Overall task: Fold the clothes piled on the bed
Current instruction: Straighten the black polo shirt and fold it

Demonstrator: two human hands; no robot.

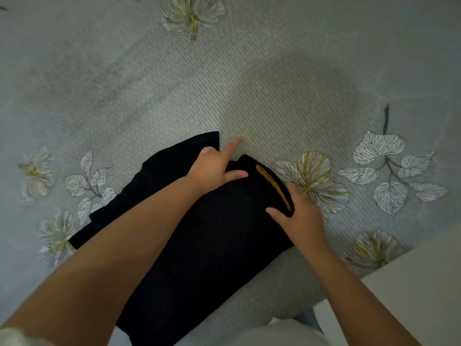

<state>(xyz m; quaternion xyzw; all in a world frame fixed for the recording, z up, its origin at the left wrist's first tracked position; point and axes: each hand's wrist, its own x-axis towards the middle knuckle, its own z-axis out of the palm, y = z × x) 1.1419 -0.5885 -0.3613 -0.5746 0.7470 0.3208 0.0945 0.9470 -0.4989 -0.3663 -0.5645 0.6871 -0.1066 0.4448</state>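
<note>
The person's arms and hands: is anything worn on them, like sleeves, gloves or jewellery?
Both forearms are bare up to the frame edge. The left hand and the right hand wear no gloves, and no rings, watch or bracelets show on the fingers or wrists. A bit of white fabric sits at the bottom left corner; whether it is a sleeve is unclear.

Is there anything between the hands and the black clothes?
No, nothing visible. Both hands are already on the black garment: the left hand rests on its top with the index finger pointing out, and the right hand grips its right edge beside the tan strip, on the floral bedsheet.
</note>
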